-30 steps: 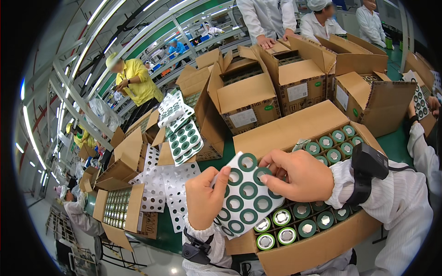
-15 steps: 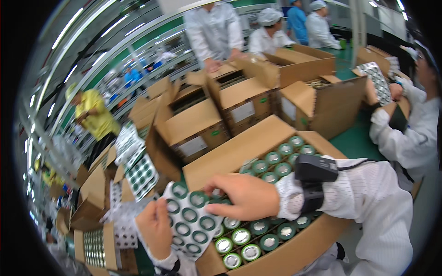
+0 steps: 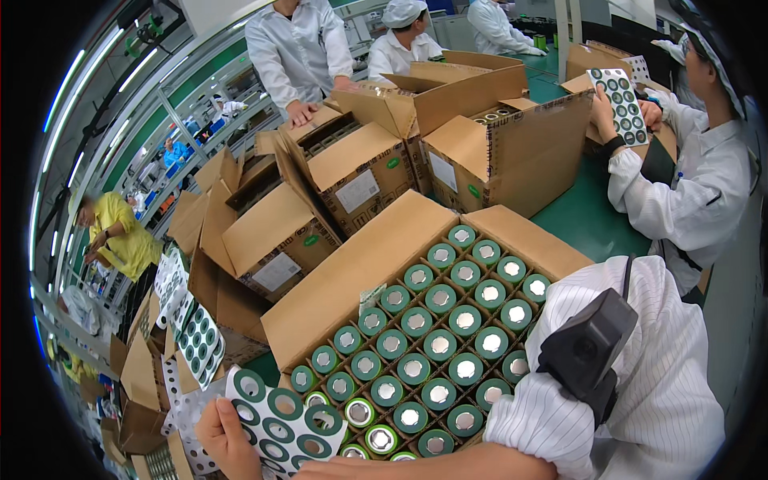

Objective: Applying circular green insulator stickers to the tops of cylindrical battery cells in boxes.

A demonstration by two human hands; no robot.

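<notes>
My left hand (image 3: pixel 228 440) grips a white backing sheet of green ring stickers (image 3: pixel 276 404) by its left edge, thumb on top. Some rings look lifted or gone along the sheet's right side. The sheet's corner overlaps the near-left corner of an open carton (image 3: pixel 344 264) of upright cylindrical battery cells (image 3: pixel 440 345), set in cardboard dividers. Most cells wear a dark green ring around a silver top; several at the near-left corner show a brighter lime rim (image 3: pixel 382 438). At the lower edge lies my right hand (image 3: pixel 376 470), its fingers cut off from view, close to the sheet's lower part.
More open cartons (image 3: pixel 360 180) stand behind on the green table (image 3: pixel 552 192). Further sticker sheets (image 3: pixel 200 340) hang over boxes at left. At right a co-worker holds a similar sheet (image 3: pixel 620 108); another person (image 3: pixel 296 56) stands across the table. A black device is strapped to my right wrist (image 3: pixel 588 352).
My right hand has dropped from the sheet's upper right edge, over the cells, to the lower edge. My left hand, still holding the sheet, sits lower and further left. The view has shifted.
</notes>
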